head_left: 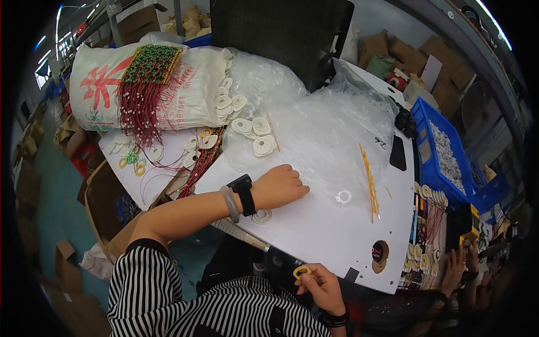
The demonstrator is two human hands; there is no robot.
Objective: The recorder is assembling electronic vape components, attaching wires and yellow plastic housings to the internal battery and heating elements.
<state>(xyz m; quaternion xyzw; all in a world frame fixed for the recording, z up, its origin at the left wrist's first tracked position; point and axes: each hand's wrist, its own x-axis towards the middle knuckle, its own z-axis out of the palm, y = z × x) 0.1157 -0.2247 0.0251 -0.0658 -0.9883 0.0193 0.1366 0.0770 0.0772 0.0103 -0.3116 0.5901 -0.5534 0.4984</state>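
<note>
My left hand (281, 186) is closed over the white tabletop (314, 236), its fingers curled out of sight. Whatever it may hold is hidden. Under that wrist lies a white ring-shaped part (261, 217). At the table's front edge, my right hand (323, 289) pinches a small yellow ring (302, 272) between thumb and fingers. A clear toothed ring (343, 196) lies to the right of my left hand. Beyond that hand sit several white rounded plastic parts (263, 145).
A clear plastic bag (314, 123) spreads across the back. On a white sack (193, 95) rests a green board panel (151, 64) with dark red wires. Thin yellow strips (369, 182) lie right; beyond stands a blue bin (426, 121). Another person's hands (453, 272) are far right.
</note>
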